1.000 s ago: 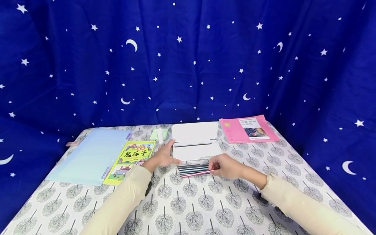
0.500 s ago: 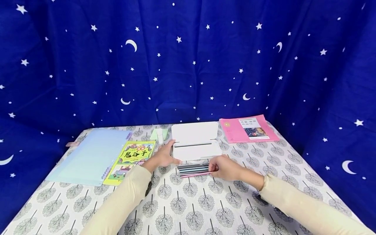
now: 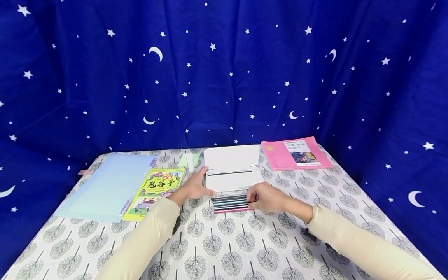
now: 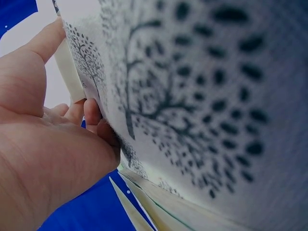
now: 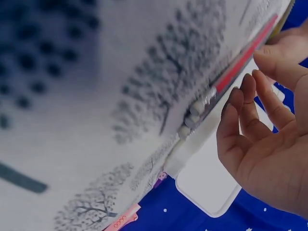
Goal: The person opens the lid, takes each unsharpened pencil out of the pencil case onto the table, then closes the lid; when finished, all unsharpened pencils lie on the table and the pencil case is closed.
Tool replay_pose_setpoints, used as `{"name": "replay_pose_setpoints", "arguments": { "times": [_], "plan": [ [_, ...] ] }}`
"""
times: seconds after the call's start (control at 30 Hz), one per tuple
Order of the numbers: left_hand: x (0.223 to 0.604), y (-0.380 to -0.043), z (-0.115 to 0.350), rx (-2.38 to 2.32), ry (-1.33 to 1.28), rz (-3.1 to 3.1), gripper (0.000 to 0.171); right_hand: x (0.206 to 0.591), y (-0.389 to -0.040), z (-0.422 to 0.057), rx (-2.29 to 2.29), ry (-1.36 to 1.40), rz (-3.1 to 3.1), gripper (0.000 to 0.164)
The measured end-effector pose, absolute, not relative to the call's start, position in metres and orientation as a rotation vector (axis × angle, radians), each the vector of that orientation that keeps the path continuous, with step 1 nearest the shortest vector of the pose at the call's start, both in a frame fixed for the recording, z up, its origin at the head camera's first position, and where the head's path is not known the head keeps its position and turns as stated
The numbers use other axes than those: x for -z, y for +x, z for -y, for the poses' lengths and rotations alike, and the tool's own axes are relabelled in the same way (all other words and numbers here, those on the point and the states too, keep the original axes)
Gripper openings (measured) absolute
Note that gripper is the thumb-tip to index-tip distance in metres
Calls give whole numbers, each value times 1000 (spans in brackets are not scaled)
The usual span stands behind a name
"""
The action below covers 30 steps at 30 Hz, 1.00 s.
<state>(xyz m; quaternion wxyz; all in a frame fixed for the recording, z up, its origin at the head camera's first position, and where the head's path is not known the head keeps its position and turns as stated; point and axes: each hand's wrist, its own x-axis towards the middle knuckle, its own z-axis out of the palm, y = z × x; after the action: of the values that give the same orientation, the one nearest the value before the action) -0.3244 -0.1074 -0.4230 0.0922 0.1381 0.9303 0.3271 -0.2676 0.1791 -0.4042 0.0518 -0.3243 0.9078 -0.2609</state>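
A white pencil case (image 3: 233, 179) lies unfolded on the table, its lid (image 3: 231, 157) back and one dark pencil (image 3: 229, 172) along the hinge side. My left hand (image 3: 196, 186) spans the case's left end, thumb at the near corner and fingers at the far one. In front of the case is a row of pencils (image 3: 229, 202), a pink-red pencil (image 3: 232, 212) nearest me. Over the row's right end is my right hand (image 3: 267, 197). In the right wrist view its bent, relaxed fingertips are right beside the red pencil (image 5: 243, 62), with no pencil between thumb and fingers.
To the left lie a yellow picture book (image 3: 154, 194) and a pale blue spiral folder (image 3: 105, 186). A white glue stick (image 3: 190, 162) stands by a green note pad (image 3: 183, 160). Pink booklets (image 3: 276, 155) lie at the back right, before a starry blue curtain (image 3: 224, 77).
The pink-red pencil, earlier angled out in my right fingers, now lies in line with the row. My right hand has shifted slightly left; the left hand has stayed at the case.
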Motion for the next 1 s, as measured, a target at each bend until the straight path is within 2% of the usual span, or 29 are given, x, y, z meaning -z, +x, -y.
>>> {"name": "replay_pose_setpoints", "arguments": {
  "times": [0.3,0.67,1.0],
  "plan": [
    [423,-326,110,-966,406,-2765,112,395,-299,-169,826,-971,-2856,7],
    [424,-324,107,-937,387,-2769,110,402,-338,-163,772,-854,-2945,30],
    [419,-321,107,-944,376,-2775,109,409,-356,-159,789,-891,-2884,28]
  ]
}}
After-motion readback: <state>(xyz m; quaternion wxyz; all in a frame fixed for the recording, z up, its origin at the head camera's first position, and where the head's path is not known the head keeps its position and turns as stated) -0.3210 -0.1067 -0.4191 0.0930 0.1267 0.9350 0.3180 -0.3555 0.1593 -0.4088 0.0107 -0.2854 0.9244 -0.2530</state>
